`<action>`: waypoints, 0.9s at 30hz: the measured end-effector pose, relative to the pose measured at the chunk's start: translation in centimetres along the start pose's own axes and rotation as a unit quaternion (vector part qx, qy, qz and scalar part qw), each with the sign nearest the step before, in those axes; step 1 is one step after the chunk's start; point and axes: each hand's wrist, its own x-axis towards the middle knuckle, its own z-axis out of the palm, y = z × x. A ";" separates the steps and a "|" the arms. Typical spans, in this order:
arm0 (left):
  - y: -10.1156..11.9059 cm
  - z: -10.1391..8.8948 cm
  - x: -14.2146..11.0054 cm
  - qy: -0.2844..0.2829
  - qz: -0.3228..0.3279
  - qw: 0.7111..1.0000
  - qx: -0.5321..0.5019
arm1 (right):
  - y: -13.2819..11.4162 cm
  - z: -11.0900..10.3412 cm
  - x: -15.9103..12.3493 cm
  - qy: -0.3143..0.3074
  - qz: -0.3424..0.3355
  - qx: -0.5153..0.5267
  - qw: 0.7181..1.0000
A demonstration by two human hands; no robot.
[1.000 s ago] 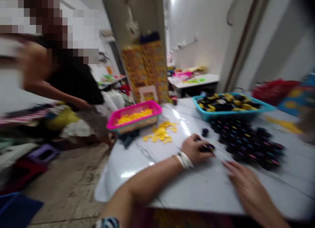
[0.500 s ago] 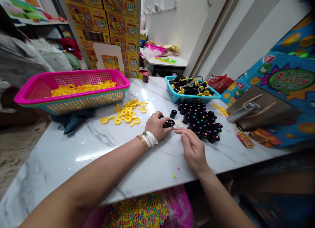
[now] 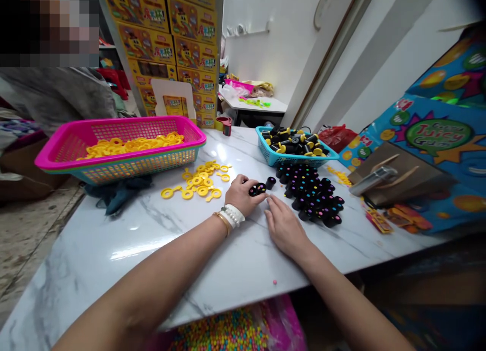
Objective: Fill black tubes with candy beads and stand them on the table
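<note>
"Black cylinders (image 3: pixel 260 188), at least two: what do they look like?"

"Short, dark and round, with small coloured dots showing at their upper ends. They are at the middle of the desk (image 3: pixel 220 275), under the left hand (image 3: pixel 243 195), whose fingers curl around them."

"And the right hand (image 3: pixel 285 228)?"

"Palm down, its fingers stretched out together, tips just beside the left thumb. I can't tell whether they pinch anything."

"What stands close by?"

"One lone cylinder (image 3: pixel 271 183) just beyond the left fingers, then a packed cluster (image 3: pixel 315 194) to the right, dotted pink, blue, purple and yellow."

"Materials?"

"Glossy, grey-veined white for the desktop. Yellow ring pieces (image 3: pixel 201 181), smooth and plastic-looking, lie loose left of the hands; more fill the pink basket (image 3: pixel 78 137), which has latticed walls. A turquoise basket (image 3: pixel 292 160) behind the cluster carries black-and-yellow pieces."

"Where is there room?"

"Between the forearms, down to the front edge, with a single pink ball (image 3: pixel 275 281) near that edge. Left of the left forearm is a wider stretch. Rightward, the cluster crowds the space."
</note>
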 end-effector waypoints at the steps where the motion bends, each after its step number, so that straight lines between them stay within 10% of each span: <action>1: -0.1 -0.1 0.1 0.004 -0.002 1.000 0.004 | -0.1 -0.4 0.7 0.000 0.013 -0.015 1.000; 10: -0.3 -0.2 0.2 0.001 -0.001 1.000 0.026 | 0.1 -2.0 3.5 -0.085 0.125 -0.179 0.972; 27: -0.1 -0.1 0.2 -0.003 -0.008 0.999 0.042 | 1.0 -3.0 7.5 -0.166 0.181 -0.101 0.964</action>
